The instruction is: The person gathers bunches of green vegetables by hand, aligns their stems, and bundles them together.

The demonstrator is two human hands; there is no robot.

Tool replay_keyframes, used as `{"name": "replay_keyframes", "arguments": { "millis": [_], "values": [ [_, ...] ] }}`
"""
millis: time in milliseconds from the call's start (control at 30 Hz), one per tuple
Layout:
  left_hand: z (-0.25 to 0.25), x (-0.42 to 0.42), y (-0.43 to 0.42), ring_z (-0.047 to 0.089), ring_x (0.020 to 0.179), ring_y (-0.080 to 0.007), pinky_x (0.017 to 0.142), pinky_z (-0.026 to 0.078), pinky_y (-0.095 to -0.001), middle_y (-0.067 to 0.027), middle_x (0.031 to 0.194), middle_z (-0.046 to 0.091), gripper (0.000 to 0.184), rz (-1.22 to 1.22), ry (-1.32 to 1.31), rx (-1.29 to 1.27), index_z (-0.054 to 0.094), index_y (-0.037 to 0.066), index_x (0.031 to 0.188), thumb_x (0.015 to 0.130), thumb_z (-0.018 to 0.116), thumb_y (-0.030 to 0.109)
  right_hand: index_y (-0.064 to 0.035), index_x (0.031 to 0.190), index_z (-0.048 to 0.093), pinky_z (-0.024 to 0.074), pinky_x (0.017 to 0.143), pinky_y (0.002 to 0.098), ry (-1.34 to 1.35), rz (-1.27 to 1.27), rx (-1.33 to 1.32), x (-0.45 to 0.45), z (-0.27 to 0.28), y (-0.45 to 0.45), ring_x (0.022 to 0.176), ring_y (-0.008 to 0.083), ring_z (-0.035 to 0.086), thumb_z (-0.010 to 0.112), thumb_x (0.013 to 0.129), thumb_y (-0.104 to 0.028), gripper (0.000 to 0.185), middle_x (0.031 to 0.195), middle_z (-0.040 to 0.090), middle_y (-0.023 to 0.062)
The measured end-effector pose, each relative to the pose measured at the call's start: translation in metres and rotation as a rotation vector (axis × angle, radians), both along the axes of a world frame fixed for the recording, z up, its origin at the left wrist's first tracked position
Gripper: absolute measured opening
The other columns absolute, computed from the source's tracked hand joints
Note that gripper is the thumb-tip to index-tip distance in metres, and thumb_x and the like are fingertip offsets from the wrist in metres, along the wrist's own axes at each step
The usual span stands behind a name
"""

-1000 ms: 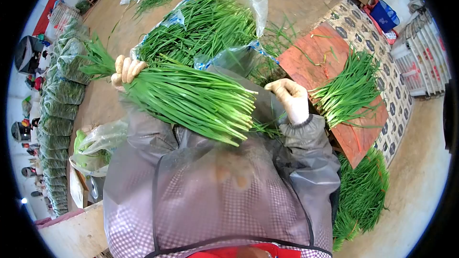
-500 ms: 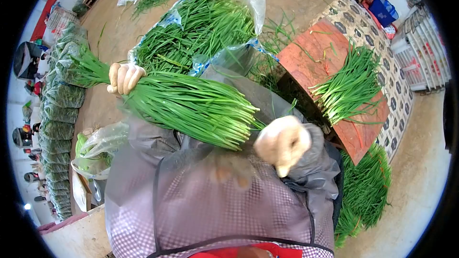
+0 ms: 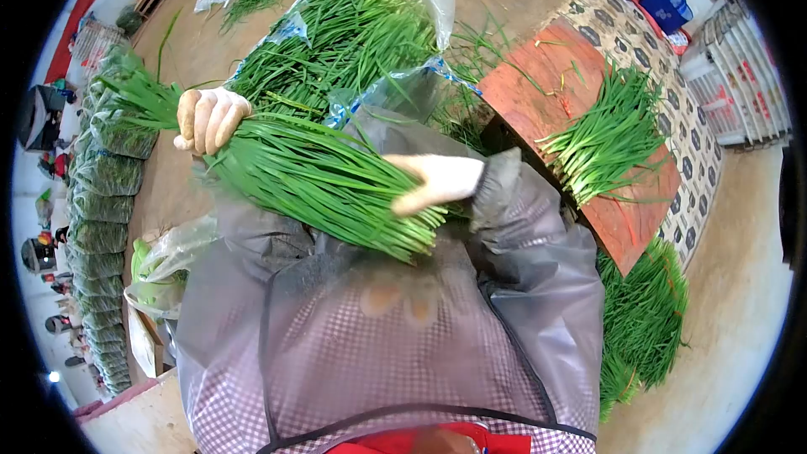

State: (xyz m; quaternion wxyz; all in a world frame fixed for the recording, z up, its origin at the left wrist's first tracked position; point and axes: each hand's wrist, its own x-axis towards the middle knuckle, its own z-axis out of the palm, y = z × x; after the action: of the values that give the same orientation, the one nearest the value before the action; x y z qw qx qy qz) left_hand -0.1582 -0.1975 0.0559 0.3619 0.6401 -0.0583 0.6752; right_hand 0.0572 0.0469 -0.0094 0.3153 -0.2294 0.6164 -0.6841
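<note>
My left hand (image 3: 213,121), in a pale glove, is closed round the leafy part of a thick bunch of green chives (image 3: 311,181). The bunch lies slantwise in front of my body, its leaf tips past my fist at the left and its pale cut ends to the lower right. Over the stalks near those ends is my right hand (image 3: 437,183), gloved too and slightly blurred, with thumb and fingers apart. It appears to touch the bunch; some of its fingertips are unclear. Beyond the bunch stands an open plastic bag (image 3: 445,8) full of loose chives (image 3: 353,42).
At the right, a smaller pile of chives (image 3: 609,134) lies on a reddish board (image 3: 538,67). More chives (image 3: 647,328) stand below it. Packed bags of greens (image 3: 105,210) line the left side. White crates (image 3: 735,76) and a blue basket (image 3: 666,5) stand at far right.
My right hand has moved left from beside the cut ends onto the bunch, and its fingers have spread. My left hand keeps its hold, shifted slightly left in view.
</note>
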Motion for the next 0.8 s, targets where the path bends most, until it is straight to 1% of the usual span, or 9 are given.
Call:
{"name": "replay_keyframes", "arguments": {
  "millis": [167, 233, 300, 367, 433, 467, 500, 700, 800],
  "values": [
    [-0.019, 0.004, -0.019, 0.057, 0.063, -0.0096, 0.074, 0.047, -0.0242, 0.0000, 0.069, 0.058, 0.010, 0.151, -0.185, -0.085, 0.050, 0.010, 0.079, 0.080, 0.060, 0.009, 0.0032, 0.121, 0.057, 0.0425, 0.095, 0.0278, -0.334, -0.140, -0.015, 0.040, -0.052, 0.024, 0.105, 0.0091, 0.054, 0.068, 0.086, -0.010, 0.040, 0.116, 0.062, 0.0035],
    [-0.023, -0.002, -0.019, 0.055, 0.061, -0.0098, 0.073, 0.046, -0.0248, 0.0008, 0.066, 0.056, 0.009, 0.144, -0.170, -0.075, 0.050, 0.010, 0.079, 0.081, 0.059, 0.009, 0.0032, 0.113, 0.061, 0.0462, 0.071, 0.0216, -0.342, -0.300, -0.052, 0.052, -0.064, 0.032, 0.081, 0.0053, 0.057, 0.064, 0.089, -0.014, 0.030, 0.091, 0.066, 0.0013],
    [-0.029, -0.007, -0.023, 0.058, 0.066, -0.0104, 0.079, 0.046, -0.0259, -0.0006, 0.069, 0.059, 0.011, 0.144, -0.184, -0.085, 0.049, 0.009, 0.083, 0.080, 0.060, 0.011, 0.0005, 0.094, 0.065, 0.0185, 0.044, 0.0218, -0.312, -0.428, -0.092, 0.064, -0.067, 0.043, 0.044, 0.0040, 0.026, 0.055, 0.094, -0.022, 0.025, 0.053, 0.037, -0.0070],
    [-0.028, -0.009, -0.024, 0.057, 0.065, -0.0099, 0.078, 0.045, -0.0258, 0.0005, 0.067, 0.057, 0.010, 0.146, -0.165, -0.074, 0.049, 0.010, 0.082, 0.080, 0.059, 0.010, 0.0006, 0.090, 0.064, 0.0231, 0.043, 0.0206, -0.438, -0.574, -0.125, 0.073, -0.089, 0.058, 0.044, 0.0032, 0.032, 0.054, 0.094, -0.022, 0.024, 0.054, 0.041, -0.0054],
    [-0.023, 0.002, -0.026, 0.055, 0.064, -0.0094, 0.076, 0.044, -0.0256, 0.0015, 0.064, 0.054, 0.010, 0.234, -0.280, -0.161, 0.048, 0.010, 0.080, 0.080, 0.058, 0.009, 0.0006, 0.094, 0.065, 0.0401, 0.049, 0.0267, -0.428, -0.522, 0.402, 0.075, -0.106, 0.072, 0.051, 0.0124, 0.052, 0.055, 0.093, -0.027, 0.029, 0.060, 0.057, 0.0044],
    [-0.021, 0.009, -0.027, 0.052, 0.061, -0.0090, 0.074, 0.044, -0.0258, 0.0024, 0.062, 0.052, 0.012, 0.290, -0.350, -0.204, 0.047, 0.011, 0.077, 0.080, 0.058, 0.007, -0.0010, 0.103, 0.065, 0.0510, 0.070, 0.0368, 0.205, -0.424, 1.123, 0.079, -0.104, 0.075, 0.077, 0.0254, 0.066, 0.056, 0.091, -0.037, 0.039, 0.083, 0.068, 0.0137],
    [-0.017, 0.013, -0.023, 0.050, 0.059, -0.0093, 0.071, 0.043, -0.0261, 0.0026, 0.061, 0.050, 0.013, 0.294, -0.389, -0.214, 0.046, 0.011, 0.075, 0.079, 0.058, 0.006, -0.0065, 0.115, 0.063, 0.0484, 0.088, 0.0430, -0.001, -0.302, 1.379, 0.076, -0.102, 0.082, 0.102, 0.0347, 0.061, 0.054, 0.085, -0.054, 0.056, 0.105, 0.066, 0.0180],
    [0.027, 0.031, 0.016, 0.040, 0.056, -0.0101, 0.068, 0.036, -0.0287, 0.0028, 0.060, 0.040, 0.012, 0.546, -0.426, -0.601, 0.041, 0.011, 0.076, 0.078, 0.053, 0.012, 0.0005, 0.148, 0.012, 0.0226, 0.114, 0.0400, 0.251, -0.704, 0.148, 0.029, 0.039, 0.036, 0.141, 0.0320, 0.023, 0.076, 0.074, -0.038, 0.106, 0.153, 0.019, 0.0217],
    [0.053, 0.044, 0.063, 0.044, 0.060, -0.0126, 0.076, 0.040, -0.0308, 0.0008, 0.062, 0.041, 0.011, 0.839, -0.284, -0.854, 0.044, 0.010, 0.074, 0.077, 0.053, 0.013, -0.0010, 0.149, -0.004, 0.0211, 0.114, 0.0412, 0.723, -0.720, 0.257, -0.003, 0.068, -0.002, 0.141, 0.0372, 0.019, 0.084, 0.062, -0.044, 0.131, 0.152, 0.012, 0.0275]
  ]
}}
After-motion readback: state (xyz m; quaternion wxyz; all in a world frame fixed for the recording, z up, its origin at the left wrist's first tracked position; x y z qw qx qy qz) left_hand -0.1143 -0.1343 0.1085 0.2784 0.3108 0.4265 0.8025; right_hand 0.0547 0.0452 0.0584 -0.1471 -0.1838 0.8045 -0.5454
